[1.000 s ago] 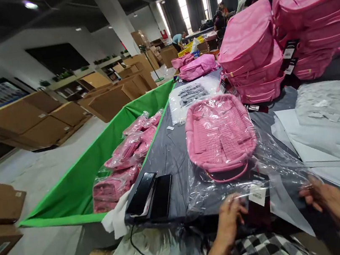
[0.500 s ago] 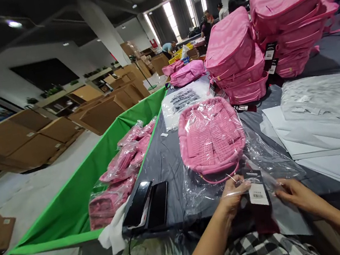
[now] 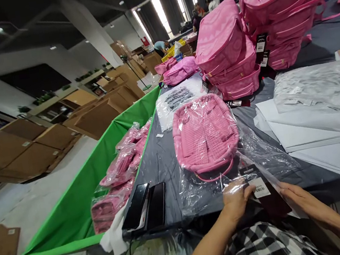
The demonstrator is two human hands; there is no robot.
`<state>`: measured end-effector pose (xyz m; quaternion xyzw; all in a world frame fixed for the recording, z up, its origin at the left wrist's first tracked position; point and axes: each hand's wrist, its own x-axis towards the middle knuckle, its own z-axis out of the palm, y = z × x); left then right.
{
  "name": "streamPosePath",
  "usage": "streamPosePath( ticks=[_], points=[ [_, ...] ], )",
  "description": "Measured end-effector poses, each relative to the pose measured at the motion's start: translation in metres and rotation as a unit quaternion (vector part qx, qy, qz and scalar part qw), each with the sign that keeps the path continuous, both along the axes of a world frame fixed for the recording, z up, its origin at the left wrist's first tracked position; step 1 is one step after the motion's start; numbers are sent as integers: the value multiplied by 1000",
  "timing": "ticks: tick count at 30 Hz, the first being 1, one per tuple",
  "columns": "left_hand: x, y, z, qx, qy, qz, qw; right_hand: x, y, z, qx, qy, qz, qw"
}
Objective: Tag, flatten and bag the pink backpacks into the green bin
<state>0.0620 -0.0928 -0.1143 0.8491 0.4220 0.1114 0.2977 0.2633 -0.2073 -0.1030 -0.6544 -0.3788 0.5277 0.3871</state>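
The left hand (image 3: 236, 200) grips the open mouth of a clear plastic bag (image 3: 227, 166) at the near table edge, fingers curled over the film, thumb side toward a black hang tag (image 3: 255, 183) with a white barcode label that lies just to its right. The right hand (image 3: 299, 202) lies flat on the other side of that tag, fingers stretched out and pressing down the bag's loose flap, not clenched around anything. Just beyond both hands, inside the bag, lies a pink backpack (image 3: 204, 133) flat on the grey table (image 3: 162, 162), its handle loop pointing back toward the hands. To the left of the left hand, two dark phones (image 3: 145, 208) rest side by side near the table corner, with a black cable hanging below them. Further left, past the table edge, a green bin (image 3: 81, 196) holds several bagged pink backpacks (image 3: 121, 169). To the right of the right hand lie white sheets (image 3: 304, 128) with crinkled clear bags on them. Far ahead of the hands, stacks of unbagged pink backpacks (image 3: 231, 50) rise from the table, and other people work in the distance.
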Motion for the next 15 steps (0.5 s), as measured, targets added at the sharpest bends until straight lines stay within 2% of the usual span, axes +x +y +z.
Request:
streamPosePath(
  ticks=[2, 6, 9, 11, 15],
  points=[
    [4, 6, 4, 39, 77, -64, 994, -9, 0, -7, -32, 33, -4, 999],
    [16, 18, 15, 31, 110, -167, 979, -22, -4, -21, -22, -13, -30, 999],
    [14, 22, 23, 48, 108, -180, 977, -21, -10, -24, -31, -10, -42, 999],
    [7, 17, 25, 32, 72, -179, 981, -17, -14, -21, -39, 5, -49, 998],
    [-8, -8, 23, -102, 22, -152, 983, -11, -13, -15, -3, -26, -24, 999]
  ],
)
